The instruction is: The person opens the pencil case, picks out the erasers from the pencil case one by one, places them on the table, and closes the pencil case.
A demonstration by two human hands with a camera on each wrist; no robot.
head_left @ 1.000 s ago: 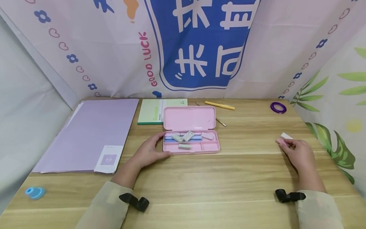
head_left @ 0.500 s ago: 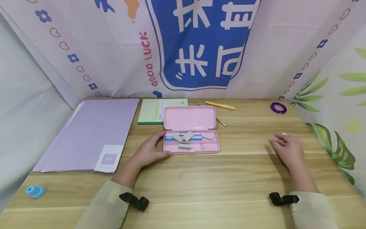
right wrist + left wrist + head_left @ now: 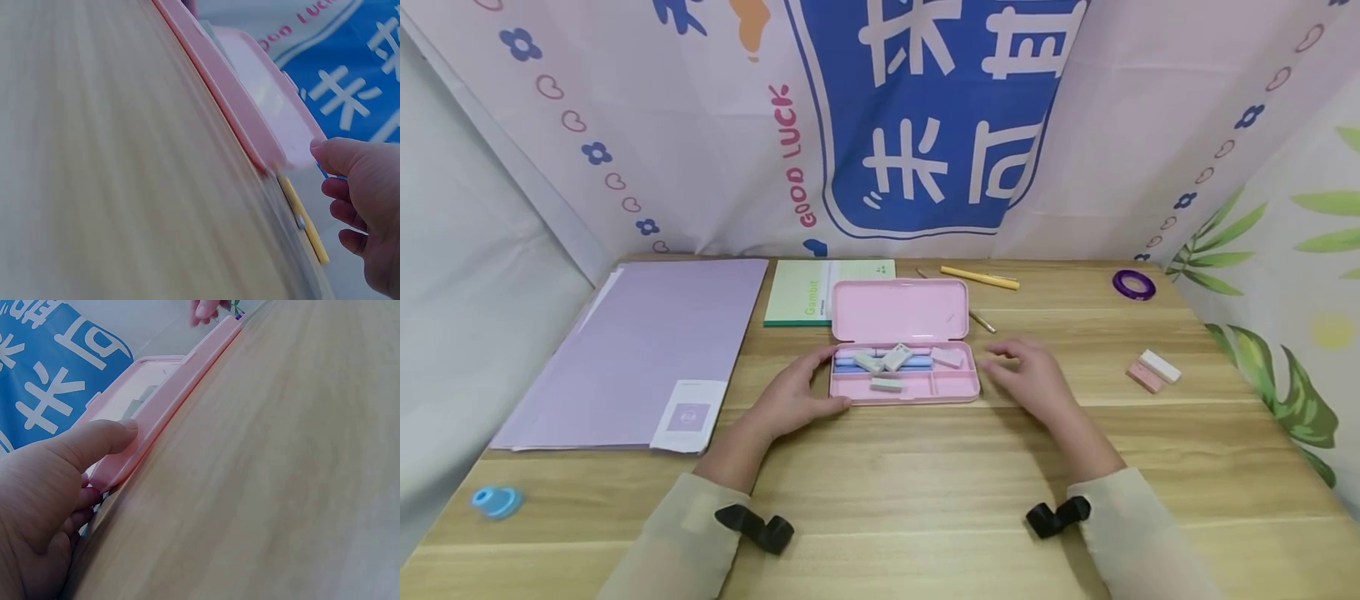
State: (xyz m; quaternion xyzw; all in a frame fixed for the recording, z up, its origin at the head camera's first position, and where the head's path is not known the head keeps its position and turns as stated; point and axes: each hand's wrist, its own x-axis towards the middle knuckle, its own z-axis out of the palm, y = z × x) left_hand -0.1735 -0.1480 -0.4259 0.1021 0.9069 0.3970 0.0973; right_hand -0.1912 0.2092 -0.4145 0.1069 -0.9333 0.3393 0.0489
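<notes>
An open pink pencil case [image 3: 955, 396] lies in the middle of the table in the head view, its lid tipped back. Inside are several pens [image 3: 917, 363] and erasers, with one greenish eraser [image 3: 886, 385] alone in the front compartment. My left hand [image 3: 793, 396] holds the case's left end, thumb on the front wall and fingers round the side, as the left wrist view [image 3: 106, 440] also shows. Beside the case's right end hovers my right hand [image 3: 1033, 385], fingers loosely bent around nothing. Farther right, a white eraser [image 3: 1161, 367] and a pink eraser [image 3: 1144, 377] lie side by side.
Behind the case are a green notebook [image 3: 797, 292], a pencil [image 3: 982, 322] and a yellow pen [image 3: 981, 277]. A purple tape roll [image 3: 1134, 285] lies back right. Large purple folder [image 3: 655, 342] and blue stopper-shaped object [image 3: 497, 502] are on the left.
My right hand has let go of the pink eraser, leaving it beside the white one, and has moved left to the case. The left hand has stayed on the case.
</notes>
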